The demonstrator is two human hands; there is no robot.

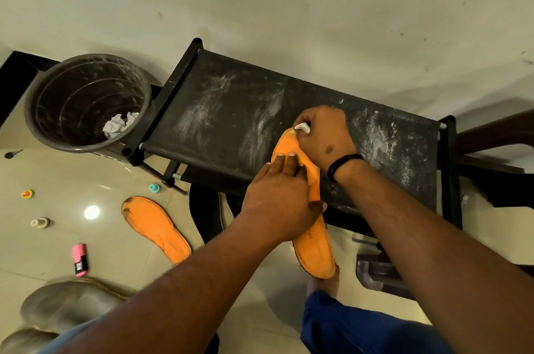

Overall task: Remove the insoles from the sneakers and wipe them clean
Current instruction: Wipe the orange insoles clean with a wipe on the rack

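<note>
Nearest the camera, blue shorts [346, 330] and both forearms reach forward over the tiled floor [115, 174]. The left hand [281, 197] lies across the middle of an orange insole [315, 249], fingers straight and pressing it flat, thumb hooked at its right edge. The insole slopes: its heel hangs off the front edge, near the person's foot, while its toe rests on the dusty black shelf top [231, 111]. At that toe the right hand [323, 134], a black band at its wrist, is clenched round a small white wad [302, 128], apparently tissue or cloth, and touches it to the insole's tip.

On the floor to the left lies the 2nd insole [156, 228], dark grime at its toe, seemingly not yet wiped. A pink marker [79, 260] and a few small caps lie beyond it. Farther left stands a dark bin [86, 102] holding crumpled paper. The sneakers cannot be made out with certainty.

Risks, as I judge them: the shelf top is streaked with white dust, so the wad or the insole's underside could pick that up and smear it back. The overhanging heel could tip off if the left hand lifts. Hard rubbing may shred the wad.
</note>
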